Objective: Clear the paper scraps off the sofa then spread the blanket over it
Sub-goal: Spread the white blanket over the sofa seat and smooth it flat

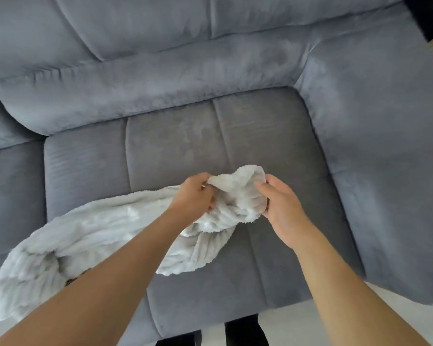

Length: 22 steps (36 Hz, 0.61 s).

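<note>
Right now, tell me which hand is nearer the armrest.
Right. The right hand grips the blanket on the side toward the armrest; the left hand grips it farther off, over the seat's middle.

No readable text, label, brand or number shows anywhere.

Bare forearms (110, 283), left hand (195, 196), right hand (283, 208) — black trouser legs (245, 330) show below.

Bare sofa seat (175, 146) beyond blanket (98, 233)
</note>
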{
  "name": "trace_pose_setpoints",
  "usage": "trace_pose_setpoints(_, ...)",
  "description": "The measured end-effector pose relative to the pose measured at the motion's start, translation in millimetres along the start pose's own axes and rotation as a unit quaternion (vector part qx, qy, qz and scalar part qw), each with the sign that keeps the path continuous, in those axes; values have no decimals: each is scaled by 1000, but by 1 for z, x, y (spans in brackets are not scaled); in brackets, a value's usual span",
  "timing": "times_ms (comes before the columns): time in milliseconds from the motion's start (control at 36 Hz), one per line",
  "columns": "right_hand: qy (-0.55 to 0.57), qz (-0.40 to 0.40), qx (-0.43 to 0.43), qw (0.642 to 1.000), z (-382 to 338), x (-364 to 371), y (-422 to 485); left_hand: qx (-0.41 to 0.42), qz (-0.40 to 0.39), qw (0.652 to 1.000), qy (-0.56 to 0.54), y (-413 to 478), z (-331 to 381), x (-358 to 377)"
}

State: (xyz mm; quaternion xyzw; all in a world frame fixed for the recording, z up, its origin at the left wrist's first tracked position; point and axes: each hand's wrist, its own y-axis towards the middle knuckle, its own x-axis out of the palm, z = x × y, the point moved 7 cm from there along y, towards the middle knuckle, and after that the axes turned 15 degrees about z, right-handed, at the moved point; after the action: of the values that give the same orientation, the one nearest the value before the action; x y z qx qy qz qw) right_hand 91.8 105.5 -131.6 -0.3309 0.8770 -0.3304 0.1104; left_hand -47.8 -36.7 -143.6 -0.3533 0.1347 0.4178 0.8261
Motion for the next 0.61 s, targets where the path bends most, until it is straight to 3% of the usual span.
trace_pose_setpoints(139,-106,-69,39,991,43,12,-2,19,105,989,-100,-5,28,-21)
trace_pose_setpoints(250,-191,-112,4,975,65,38,-3,53,163,974,-148,-3,47,-44)
trace_pose_setpoints(306,-224,-90,-25,970,74,42,2,79,171,971,-146,6,52,-53)
trace_pose_setpoints(361,-245,-19,-59,968,76,32,13,101,147,975,-130,15,52,-50)
trace_pose_setpoints(472,-220,66,-104,968,62,11,28,122,144,982,11,24,38,-32)
trace_pose_setpoints(528,-230,53,-127,963,53,9,30,116,147,976,116,23,28,-17)
trace_pose_setpoints(611,-212,22,-137,967,47,13,28,64,85,964,245,15,4,12)
